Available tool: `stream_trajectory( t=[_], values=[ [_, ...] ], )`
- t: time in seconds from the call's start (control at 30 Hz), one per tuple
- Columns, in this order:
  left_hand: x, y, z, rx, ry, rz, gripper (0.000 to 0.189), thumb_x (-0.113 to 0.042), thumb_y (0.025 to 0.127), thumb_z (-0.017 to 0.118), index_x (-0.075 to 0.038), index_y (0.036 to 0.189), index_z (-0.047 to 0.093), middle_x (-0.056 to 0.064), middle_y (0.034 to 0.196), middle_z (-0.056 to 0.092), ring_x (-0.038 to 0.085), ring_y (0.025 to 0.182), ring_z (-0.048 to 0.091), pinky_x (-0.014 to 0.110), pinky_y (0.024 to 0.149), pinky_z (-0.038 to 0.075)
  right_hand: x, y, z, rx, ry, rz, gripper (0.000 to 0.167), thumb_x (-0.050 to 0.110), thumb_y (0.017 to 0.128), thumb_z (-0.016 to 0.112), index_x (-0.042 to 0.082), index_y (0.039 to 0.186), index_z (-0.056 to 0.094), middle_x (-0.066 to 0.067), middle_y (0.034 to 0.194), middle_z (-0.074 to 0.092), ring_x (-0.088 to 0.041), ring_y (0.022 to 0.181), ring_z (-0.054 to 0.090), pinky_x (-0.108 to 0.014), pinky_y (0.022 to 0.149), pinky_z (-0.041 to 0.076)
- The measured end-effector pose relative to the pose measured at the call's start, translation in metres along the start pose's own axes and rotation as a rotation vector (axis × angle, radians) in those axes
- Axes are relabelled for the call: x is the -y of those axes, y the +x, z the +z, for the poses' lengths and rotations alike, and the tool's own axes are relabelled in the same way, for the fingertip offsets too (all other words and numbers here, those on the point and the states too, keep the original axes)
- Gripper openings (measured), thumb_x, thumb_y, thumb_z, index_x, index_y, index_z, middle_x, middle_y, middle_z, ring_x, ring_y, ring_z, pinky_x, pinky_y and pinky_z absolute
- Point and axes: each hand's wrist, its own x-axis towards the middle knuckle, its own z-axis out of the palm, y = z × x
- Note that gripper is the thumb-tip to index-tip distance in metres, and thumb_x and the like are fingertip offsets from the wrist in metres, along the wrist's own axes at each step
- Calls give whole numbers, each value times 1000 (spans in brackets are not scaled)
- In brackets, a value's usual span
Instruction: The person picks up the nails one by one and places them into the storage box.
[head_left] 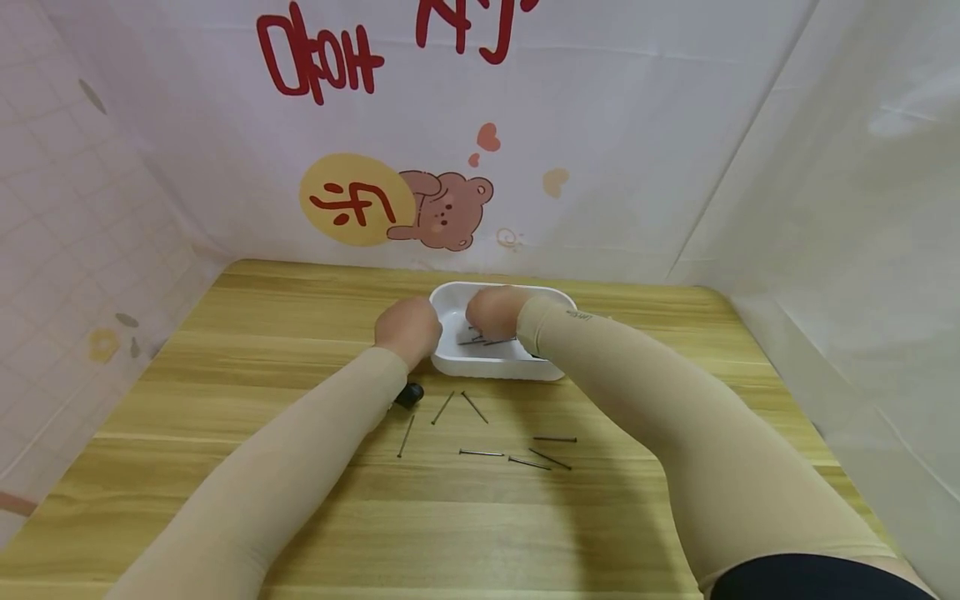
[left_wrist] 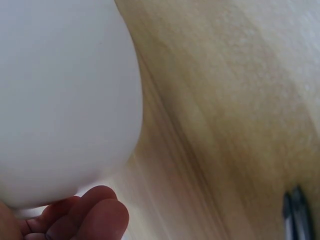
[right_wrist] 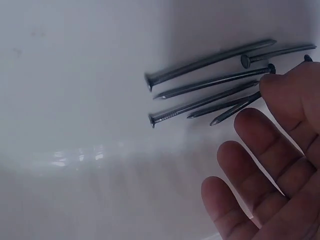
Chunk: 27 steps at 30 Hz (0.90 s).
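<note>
A white plastic tray [head_left: 498, 367] stands near the back of the table. My left hand [head_left: 409, 327] grips its left end, with curled fingers [left_wrist: 102, 220] at the bottom of the wall in the left wrist view. Inside the tray, my right hand [head_left: 497, 312] reaches down to several dark steel nails [right_wrist: 200, 102]. In the right wrist view the thumb pinches over one slanting nail [right_wrist: 225, 118], whose middle is hidden behind it; the other fingers [right_wrist: 232, 162] are loosely bent. More loose nails [head_left: 482, 453] lie on the table in front of the tray.
A black rounded object [head_left: 409, 395] is partly hidden by the left sleeve. Two dark, blurred tips [left_wrist: 298, 215] show at the left wrist view's corner. Wooden table [head_left: 450, 533] extends in front. A white printed sheet [head_left: 622, 125] hangs behind, with pale sheets at both sides.
</note>
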Motion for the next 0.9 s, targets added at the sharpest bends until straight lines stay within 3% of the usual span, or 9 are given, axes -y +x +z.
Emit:
stream_trajectory(
  t=[0.2,0.47,0.67,0.9],
  values=[
    [0,0,1,0,-8,1,21,-14,100,53,-6,97,72,8,90,70,23,77,63,34,58,50,0,5,6,-8,-52,-31,17,13,97,61,17,81,60,2,80,59,-19,76,52,-38,78,52],
    [0,1,0,-2,-8,-3,21,-13,100,53,-6,95,72,8,91,71,23,78,63,35,59,51,0,8,11,-26,-58,-27,17,12,95,64,18,80,61,2,80,61,-18,76,53,-40,78,53],
    [-1,0,0,-2,-4,-8,21,-14,100,54,-5,102,72,8,94,71,23,79,63,35,60,52,-1,9,13,-32,-75,-42,16,12,94,64,17,79,61,2,79,61,-19,75,53,-40,79,54],
    [-1,1,0,4,3,-10,22,-14,101,54,-3,108,72,9,98,71,24,82,64,36,63,53,-3,1,9,-55,-14,-16,11,12,95,62,16,85,66,-1,88,66,-21,83,59,-40,83,54]
  ],
)
